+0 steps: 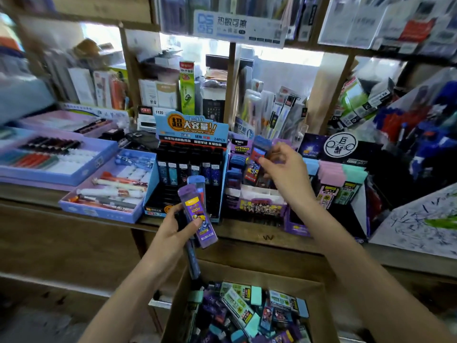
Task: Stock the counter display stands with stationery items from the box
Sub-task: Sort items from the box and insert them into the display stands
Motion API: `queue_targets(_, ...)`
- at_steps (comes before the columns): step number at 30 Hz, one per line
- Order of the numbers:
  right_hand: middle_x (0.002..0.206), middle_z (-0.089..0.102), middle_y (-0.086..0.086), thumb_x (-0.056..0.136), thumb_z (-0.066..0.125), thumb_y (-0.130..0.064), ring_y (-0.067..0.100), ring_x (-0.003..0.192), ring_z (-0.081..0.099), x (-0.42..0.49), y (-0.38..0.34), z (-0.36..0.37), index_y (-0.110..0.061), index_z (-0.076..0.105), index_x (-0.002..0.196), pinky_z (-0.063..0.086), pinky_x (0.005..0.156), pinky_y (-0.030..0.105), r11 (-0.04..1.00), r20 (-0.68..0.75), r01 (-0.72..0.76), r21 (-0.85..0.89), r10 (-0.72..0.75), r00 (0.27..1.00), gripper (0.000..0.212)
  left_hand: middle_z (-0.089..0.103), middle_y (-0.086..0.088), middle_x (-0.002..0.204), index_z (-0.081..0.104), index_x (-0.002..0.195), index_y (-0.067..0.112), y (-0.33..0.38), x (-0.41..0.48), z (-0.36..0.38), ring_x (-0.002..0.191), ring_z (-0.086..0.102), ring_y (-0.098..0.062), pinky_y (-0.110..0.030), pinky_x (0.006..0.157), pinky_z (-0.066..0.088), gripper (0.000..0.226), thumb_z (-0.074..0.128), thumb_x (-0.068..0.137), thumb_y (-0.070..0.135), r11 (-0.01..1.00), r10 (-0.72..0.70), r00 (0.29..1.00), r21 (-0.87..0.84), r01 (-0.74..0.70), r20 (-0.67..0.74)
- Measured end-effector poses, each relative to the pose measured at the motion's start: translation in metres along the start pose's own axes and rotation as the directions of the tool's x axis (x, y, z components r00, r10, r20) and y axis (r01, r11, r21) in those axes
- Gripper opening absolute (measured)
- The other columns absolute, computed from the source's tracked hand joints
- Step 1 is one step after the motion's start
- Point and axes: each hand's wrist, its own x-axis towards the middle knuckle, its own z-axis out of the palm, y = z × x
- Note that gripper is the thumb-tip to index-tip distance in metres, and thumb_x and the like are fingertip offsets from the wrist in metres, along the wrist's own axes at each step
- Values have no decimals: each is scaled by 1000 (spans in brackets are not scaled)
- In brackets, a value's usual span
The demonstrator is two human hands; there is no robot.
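My left hand grips a small stack of flat lead-refill cases; the front one is purple, and a dark blue one pokes out below. My right hand pinches a blue-capped case over the purple stepped display stand, which holds several similar cases. To the left of that stand is a blue display stand with dark refill tubes. Below the counter, a cardboard box is filled with several loose purple, teal and blue cases.
Purple trays of pens lie on the wooden counter at the left. A dark stand with pink and teal cases sits to the right, beside a scribbled test pad. Crowded shelves rise behind.
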Motion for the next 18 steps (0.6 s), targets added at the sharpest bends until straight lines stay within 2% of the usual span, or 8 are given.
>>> queue_targets(3, 80, 63, -4, 85, 68, -18, 9, 77, 62, 14, 2, -8, -31, 54, 76, 48, 68, 21, 998, -39, 14, -55, -16, 999, 21, 63, -8, 109, 45, 121, 17, 2, 4, -4, 87, 69, -11, -25, 68, 55, 49, 64, 75, 16, 1000, -14, 1000, -3, 14, 3)
queue_targets(6, 70, 64, -5, 82, 71, -15, 2, 62, 61, 12, 9, -5, -26, 57, 75, 46, 57, 14, 1000, 46, -7, 8, 6, 999, 19, 65, -6, 103, 48, 116, 18, 1, 8, -4, 81, 70, -9, -20, 62, 54, 43, 63, 77, 11, 1000, -11, 1000, -24, 10, -14)
queue_targets(9, 75, 65, -2, 83, 69, -12, 1, 61, 60, 7, 16, 11, -18, 61, 79, 48, 57, 17, 999, 105, -19, -39, 23, 994, 11, 64, -6, 101, 48, 117, 17, 0, 11, -1, 79, 69, -9, -20, 61, 54, 36, 58, 85, 3, 999, -14, 1000, -39, 14, -9)
queue_targets(12, 84, 67, 4, 85, 67, -12, 15, 76, 64, 12, 15, 24, -8, 64, 88, 53, 66, 27, 997, -5, -25, -70, 25, 1000, 6, 63, -7, 103, 46, 120, 16, 2, 13, 2, 78, 69, -8, -21, 61, 55, 38, 57, 86, 2, 999, -18, 1000, -43, 18, -3)
queue_targets(15, 84, 67, 5, 87, 65, -10, 17, 76, 63, 19, 16, 30, -11, 65, 91, 52, 64, 20, 993, -19, -26, -115, 24, 1000, 4, 63, -5, 105, 47, 117, 20, 1, 11, 1, 81, 69, -8, -23, 64, 55, 37, 58, 86, 4, 999, -22, 1000, -42, 22, 7)
queue_targets(18, 85, 65, 7, 86, 66, -10, 19, 78, 61, 23, 22, 35, -5, 67, 97, 54, 75, 32, 972, 22, -35, -233, 41, 999, 12, 64, -5, 105, 47, 118, 19, -1, 10, -1, 84, 69, -9, -23, 66, 55, 39, 60, 83, 6, 999, -32, 999, -38, 33, 15)
